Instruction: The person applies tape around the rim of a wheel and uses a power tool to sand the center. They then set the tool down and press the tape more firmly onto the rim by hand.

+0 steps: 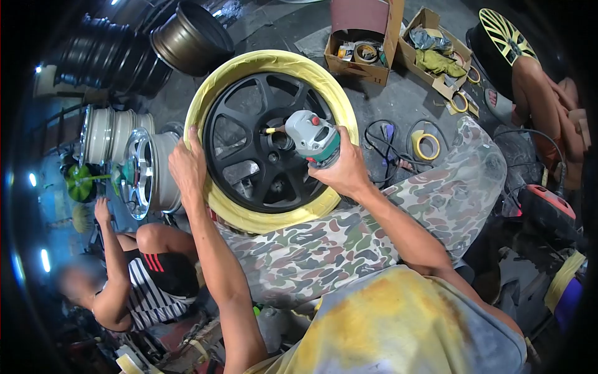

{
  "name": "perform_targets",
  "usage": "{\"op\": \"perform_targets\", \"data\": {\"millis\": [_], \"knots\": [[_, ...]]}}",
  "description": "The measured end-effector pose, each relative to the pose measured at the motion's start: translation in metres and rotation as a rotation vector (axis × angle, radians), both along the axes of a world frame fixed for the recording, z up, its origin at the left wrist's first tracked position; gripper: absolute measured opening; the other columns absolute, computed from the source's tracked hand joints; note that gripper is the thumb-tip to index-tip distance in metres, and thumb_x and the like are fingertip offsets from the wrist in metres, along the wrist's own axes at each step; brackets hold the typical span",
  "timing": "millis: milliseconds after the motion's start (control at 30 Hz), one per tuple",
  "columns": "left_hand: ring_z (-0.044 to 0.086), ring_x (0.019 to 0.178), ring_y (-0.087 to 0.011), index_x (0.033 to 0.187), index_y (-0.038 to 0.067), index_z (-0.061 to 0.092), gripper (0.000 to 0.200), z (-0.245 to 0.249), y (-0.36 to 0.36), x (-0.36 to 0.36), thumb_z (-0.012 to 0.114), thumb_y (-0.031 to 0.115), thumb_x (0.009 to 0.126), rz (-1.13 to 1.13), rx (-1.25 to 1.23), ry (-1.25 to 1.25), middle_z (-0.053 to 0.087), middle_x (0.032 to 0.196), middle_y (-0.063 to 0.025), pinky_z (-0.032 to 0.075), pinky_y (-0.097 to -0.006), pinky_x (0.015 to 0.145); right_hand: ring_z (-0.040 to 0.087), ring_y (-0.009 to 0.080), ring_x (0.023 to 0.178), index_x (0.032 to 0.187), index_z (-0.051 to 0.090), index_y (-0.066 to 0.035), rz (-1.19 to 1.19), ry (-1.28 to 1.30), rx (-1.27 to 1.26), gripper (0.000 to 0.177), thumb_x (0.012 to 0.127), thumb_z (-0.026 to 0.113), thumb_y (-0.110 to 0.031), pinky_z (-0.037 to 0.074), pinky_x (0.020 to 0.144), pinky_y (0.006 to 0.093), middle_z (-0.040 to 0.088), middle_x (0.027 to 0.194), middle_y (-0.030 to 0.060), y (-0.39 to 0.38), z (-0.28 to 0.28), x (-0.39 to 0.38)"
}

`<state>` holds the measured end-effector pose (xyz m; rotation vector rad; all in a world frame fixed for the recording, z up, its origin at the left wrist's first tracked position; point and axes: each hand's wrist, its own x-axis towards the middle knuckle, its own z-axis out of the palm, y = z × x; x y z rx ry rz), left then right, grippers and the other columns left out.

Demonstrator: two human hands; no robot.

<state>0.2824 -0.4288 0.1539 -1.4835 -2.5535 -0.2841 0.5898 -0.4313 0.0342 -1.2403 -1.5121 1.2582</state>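
Note:
A black multi-spoke car wheel (pixel 272 156) stands in front of me, its outer rim wrapped in yellow masking tape (pixel 339 103). My left hand (pixel 188 163) grips the taped rim on the left side, fingers curled at its edge. Wrapped in my right hand (pixel 349 167) is a grey and green electric grinder (pixel 307 136) with a red button. Its narrow front end, with a yellow piece, points left over the wheel's centre hole (pixel 281 141). The tool's lower body is partly hidden by my fingers.
Silver wheels (pixel 142 168) and a bronze wheel (pixel 187 40) lie to the left. Cardboard boxes (pixel 367 70) hold tape and rags. A tape roll (pixel 426 146) and black cable (pixel 377 140) lie right of the wheel. A person (pixel 146 283) sits at left; another person's leg (pixel 536 93) shows at right.

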Motion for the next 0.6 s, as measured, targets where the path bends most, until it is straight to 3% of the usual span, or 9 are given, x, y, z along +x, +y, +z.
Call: {"op": "perform_targets", "data": {"millis": [133,200,533,600], "knots": [[0.068,0.087,-0.0545,0.097,-0.009,0.074,0.068,-0.0005,-0.0002,0.0012,0.046,0.052,0.107,0.011,0.002,-0.004,0.068,0.085,-0.0384,0.051,-0.0595,0.08,0.074,0.0407,0.101,0.132,0.045,0.003,0.008,-0.054,-0.003,0.084,0.065,0.09,-0.023,0.058,0.089,0.0447,0.073,0.107,0.0256,-0.0027,-0.0017,-0.0025],[0.068,0.086,-0.0542,0.097,-0.009,0.074,0.067,-0.0004,0.0003,0.0002,0.046,0.051,0.107,0.013,-0.004,-0.004,0.068,0.085,-0.0377,0.051,-0.0596,0.079,0.07,0.047,0.099,0.131,0.043,-0.001,0.003,0.007,-0.004,0.082,0.065,0.087,-0.021,0.056,0.088,0.0492,0.071,0.103,0.027,-0.006,-0.0015,-0.0062],[0.069,0.084,-0.053,0.098,-0.007,0.075,0.065,0.0,-0.0001,0.0009,0.047,0.051,0.107,-0.013,0.002,0.001,0.068,0.083,-0.0359,0.052,-0.0588,0.078,0.07,0.0467,0.1,0.131,0.044,-0.002,-0.003,0.016,-0.002,0.081,0.066,0.087,-0.021,0.056,0.088,0.0493,0.071,0.105,0.0273,0.0005,0.0013,-0.0024],[0.069,0.083,-0.0529,0.097,-0.007,0.075,0.065,0.0003,0.0003,0.0027,0.047,0.051,0.107,-0.008,0.004,0.003,0.068,0.083,-0.0358,0.052,-0.0587,0.077,0.074,0.0406,0.101,0.129,0.045,0.003,0.02,-0.022,0.012,0.08,0.067,0.089,-0.02,0.058,0.088,0.0452,0.073,0.106,0.0252,0.0003,0.0042,-0.0023]]}}
